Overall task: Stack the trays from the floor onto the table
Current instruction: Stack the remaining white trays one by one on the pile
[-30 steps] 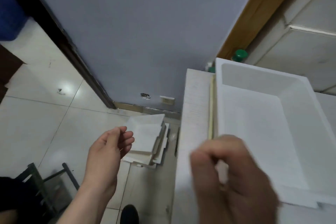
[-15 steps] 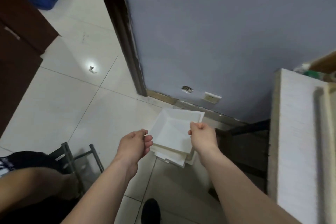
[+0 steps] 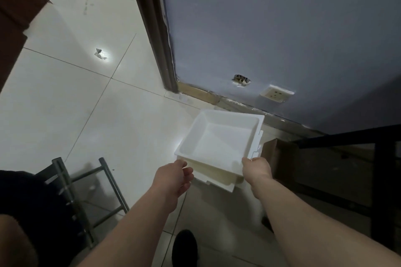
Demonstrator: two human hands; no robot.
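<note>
Head view, looking down at the tiled floor (image 3: 108,119). At far left stands a metal frame (image 3: 113,184). The left hand (image 3: 173,180) hovers at the near left corner of the top tray (image 3: 219,145) with its fingers half curled; whether it has hold of the rim cannot be told. The top tray, white, shallow and open side up, sits slightly askew on a stack of trays (image 3: 219,179) that lies on the floor near the foot of the wall. The right hand (image 3: 257,169) pinches the top tray's near right corner by the rim. Just right of the stack are a cardboard box (image 3: 274,158) and a dark frame (image 3: 347,136). Judging by its thin walls, the tray is probably light, fairly stiff and smooth. Nested trays may cling together, so gripping both near rim corners and lifting level seems the best way to free one alone.
</note>
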